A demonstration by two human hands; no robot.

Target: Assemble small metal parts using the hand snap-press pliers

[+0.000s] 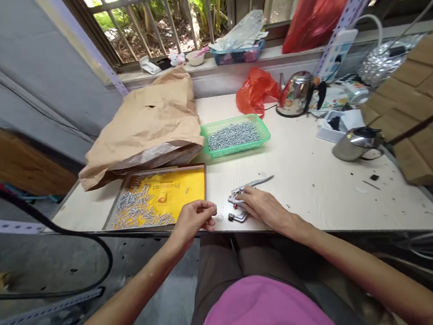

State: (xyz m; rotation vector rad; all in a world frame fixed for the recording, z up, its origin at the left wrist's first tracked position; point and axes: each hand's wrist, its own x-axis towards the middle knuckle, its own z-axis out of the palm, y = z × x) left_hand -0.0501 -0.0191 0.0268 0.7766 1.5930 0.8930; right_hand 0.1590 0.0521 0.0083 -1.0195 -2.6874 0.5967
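Observation:
My left hand (196, 215) is at the table's front edge, thumb and fingertips pinched together. A tiny shiny bit shows at the fingertips, too small to name. My right hand (263, 207) curls over a plier-like metal hand tool (241, 191) lying on the table, fingers gripping its middle. One grey handle points away to the upper right, and a curved metal frame with a black knob (237, 217) shows nearest the edge. Left of my left hand lies a shallow tray (205, 174) with a yellow printed sheet (184, 187) and many small metal pins (133, 206).
A green plastic basket (234, 152) full of small metal pieces stands behind the tool. A large brown paper bag (148, 116) lies at the left. At the back are a red plastic bag (256, 92) and a kettle (296, 93); a metal pitcher (354, 144) stands right.

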